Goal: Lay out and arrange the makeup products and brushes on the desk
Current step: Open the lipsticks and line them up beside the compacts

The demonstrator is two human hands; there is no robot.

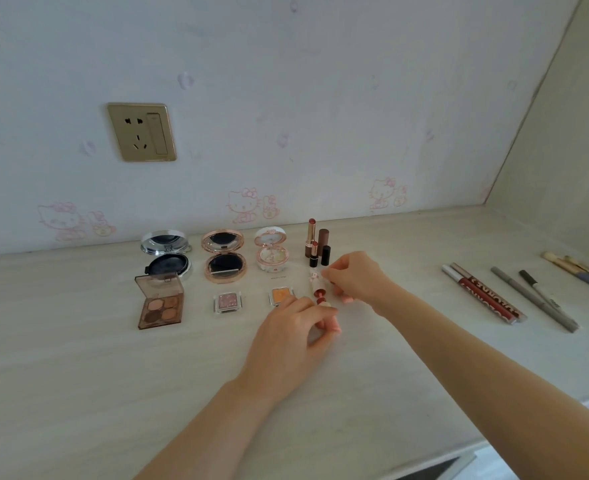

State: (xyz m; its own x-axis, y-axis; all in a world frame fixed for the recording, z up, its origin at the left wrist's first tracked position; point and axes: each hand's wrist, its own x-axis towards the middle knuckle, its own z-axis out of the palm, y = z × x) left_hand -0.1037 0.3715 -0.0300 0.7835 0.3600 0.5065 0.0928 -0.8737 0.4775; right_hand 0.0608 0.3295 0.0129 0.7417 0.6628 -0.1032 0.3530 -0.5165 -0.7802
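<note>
My left hand [291, 336] grips the pale pink base of a lipstick [321, 301] with a red bullet showing. My right hand [357, 277] pinches its white flowered cap [314, 277], held just beyond the bullet. Behind them stand two open lipsticks [312, 237] with their caps [324, 255] beside them. To the left lie three open compacts [224, 256], a four-pan eyeshadow palette [160, 301], a pink single eyeshadow [228, 302] and an orange one [281, 294], partly hidden by my left hand.
On the right of the desk [113, 393] lie two lip gloss tubes [483, 294], two grey pencils [535, 299] and several brushes [580, 271] near the corner. A wall socket [142, 131] is above. The desk's front edge runs at lower right.
</note>
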